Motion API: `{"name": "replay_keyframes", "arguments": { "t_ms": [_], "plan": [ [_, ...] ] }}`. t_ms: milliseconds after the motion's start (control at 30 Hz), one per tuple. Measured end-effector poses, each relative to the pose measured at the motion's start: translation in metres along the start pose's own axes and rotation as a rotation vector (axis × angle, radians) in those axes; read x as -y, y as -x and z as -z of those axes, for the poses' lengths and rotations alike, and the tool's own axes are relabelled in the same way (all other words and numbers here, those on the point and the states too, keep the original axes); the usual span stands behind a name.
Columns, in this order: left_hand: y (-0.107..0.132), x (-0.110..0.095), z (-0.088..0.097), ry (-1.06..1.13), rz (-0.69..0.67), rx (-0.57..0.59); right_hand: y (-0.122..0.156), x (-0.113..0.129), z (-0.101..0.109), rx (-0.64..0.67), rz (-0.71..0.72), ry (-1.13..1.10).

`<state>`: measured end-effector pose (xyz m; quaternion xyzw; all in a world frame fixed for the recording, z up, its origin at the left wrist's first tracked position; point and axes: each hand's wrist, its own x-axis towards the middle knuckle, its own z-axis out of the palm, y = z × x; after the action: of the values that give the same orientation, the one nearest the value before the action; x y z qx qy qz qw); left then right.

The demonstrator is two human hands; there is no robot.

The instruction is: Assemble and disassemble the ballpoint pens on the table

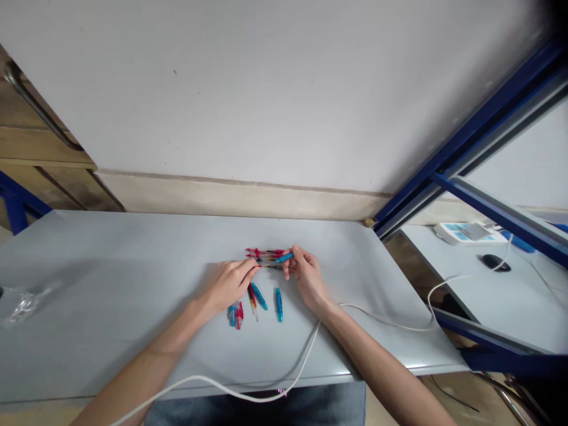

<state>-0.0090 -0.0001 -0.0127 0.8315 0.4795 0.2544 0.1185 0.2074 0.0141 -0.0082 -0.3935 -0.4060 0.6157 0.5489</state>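
Observation:
My left hand [231, 283] is closed, its fingertips pinched at the red end of a thin pen refill [266, 266]. The refill's dark end reaches toward my right hand [309, 279]. Between the thumb and forefinger of that right hand is a blue pen barrel [284, 258], held at a slant. Just beyond both hands, several thin pens with red ends [252, 251] lie side by side. Nearer to me are a blue pen part [260, 296], a red-and-clear refill [253, 303], another blue barrel [278, 305], a small blue piece [231, 315] and a red piece [239, 316].
A white cable [239, 393] loops across the grey table [146, 260] and under my right forearm. Crumpled clear plastic [27, 306] lies at the far left. Past a blue frame [412, 177] on the right, a second table holds a black mouse [496, 262] and a white device [468, 233].

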Motion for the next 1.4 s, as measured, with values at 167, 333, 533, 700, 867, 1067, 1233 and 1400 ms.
{"name": "replay_keyframes", "arguments": {
  "t_ms": [167,333,533,700,867,1067,1233,1400],
  "plan": [
    [0.001,-0.001,0.000,-0.013,-0.006,0.017,0.002,0.001,-0.004,0.065,0.027,0.092],
    [0.000,-0.001,0.001,0.009,-0.009,0.008,0.003,0.004,-0.004,0.074,0.052,0.139],
    [-0.001,-0.005,0.004,-0.016,0.012,-0.001,0.004,0.005,-0.004,0.071,0.080,0.163],
    [0.000,-0.006,0.004,-0.021,0.006,-0.013,0.004,0.006,-0.004,0.030,0.105,0.164],
    [-0.001,-0.007,0.005,-0.023,-0.005,-0.008,0.005,0.005,-0.006,0.098,0.077,0.201],
    [0.000,-0.004,0.005,0.080,-0.030,0.015,0.005,0.003,-0.004,0.215,0.173,0.391],
    [0.002,-0.003,0.002,0.073,-0.082,0.089,0.012,0.002,-0.004,0.349,0.496,0.746],
    [0.001,-0.002,-0.003,0.050,-0.153,-0.002,0.017,0.001,-0.003,0.298,0.447,0.857]
  ]
}}
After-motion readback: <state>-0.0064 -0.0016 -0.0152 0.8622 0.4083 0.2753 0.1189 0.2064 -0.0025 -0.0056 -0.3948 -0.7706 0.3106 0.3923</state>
